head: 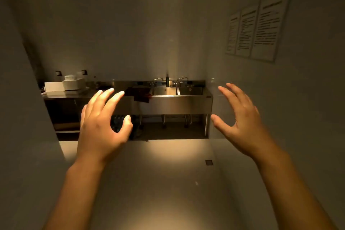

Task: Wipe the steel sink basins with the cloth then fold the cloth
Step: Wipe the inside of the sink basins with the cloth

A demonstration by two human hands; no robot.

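Left hand: the left hand (101,127) is raised in mid-air in front of the sink, back toward the camera, fingers spread and nearly straight, thumb out; it holds nothing.
Right hand: the right hand (240,117) is raised likewise, below and right of the sink's right end, fingers spread and relaxed, gripping nothing.
Sink: the steel sink (173,102) stands against the far wall, well apart from both hands, with basins side by side along its top.
Cloth: a dark cloth (142,95) is draped over the sink's front edge at its left basin, part hanging down the front panel.
Taps: taps (180,80) rise behind the sink's basins.
Boxes: white boxes (65,85) sit on the counter left of the sink.
Notices: three notices (255,28) hang on the side wall, above and right of the sink; their text is too blurred to read.
Drain: a small floor drain (209,162) lies below the sink's right end, on the floor nearer the camera.
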